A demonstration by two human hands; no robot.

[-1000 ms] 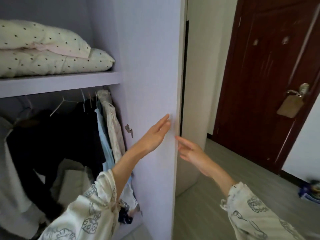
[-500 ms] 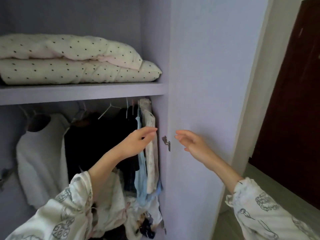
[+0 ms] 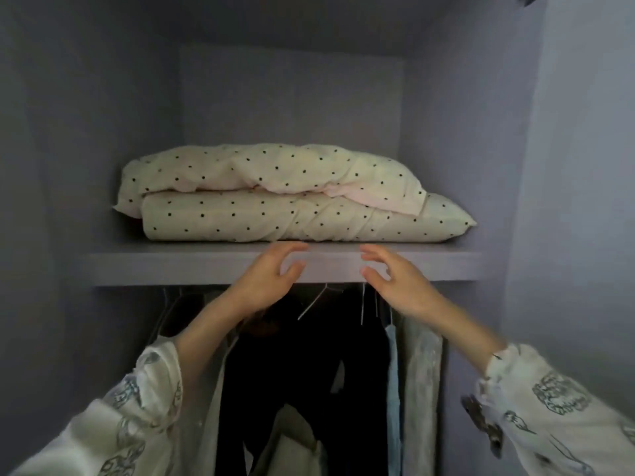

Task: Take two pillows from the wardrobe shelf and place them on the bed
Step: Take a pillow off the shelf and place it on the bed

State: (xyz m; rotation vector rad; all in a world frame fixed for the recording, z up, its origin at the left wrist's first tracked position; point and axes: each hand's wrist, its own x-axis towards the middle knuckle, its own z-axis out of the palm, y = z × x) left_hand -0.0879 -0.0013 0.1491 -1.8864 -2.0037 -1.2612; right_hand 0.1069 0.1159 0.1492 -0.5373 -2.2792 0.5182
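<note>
Two dotted cream pillows lie stacked on the wardrobe shelf (image 3: 192, 266), the upper pillow (image 3: 275, 171) hiding much of the lower pillow (image 3: 261, 219). The left hand (image 3: 266, 280) and right hand (image 3: 400, 281) hover empty before the shelf edge, fingers spread. Hanging clothes (image 3: 309, 365) below are dark and indistinct.

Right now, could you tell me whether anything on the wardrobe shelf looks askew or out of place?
Slightly: the top pillow lies rumpled and shifted left on the bottom pillow, with pink fabric showing at its right end. Both rest fully on the shelf.
</note>
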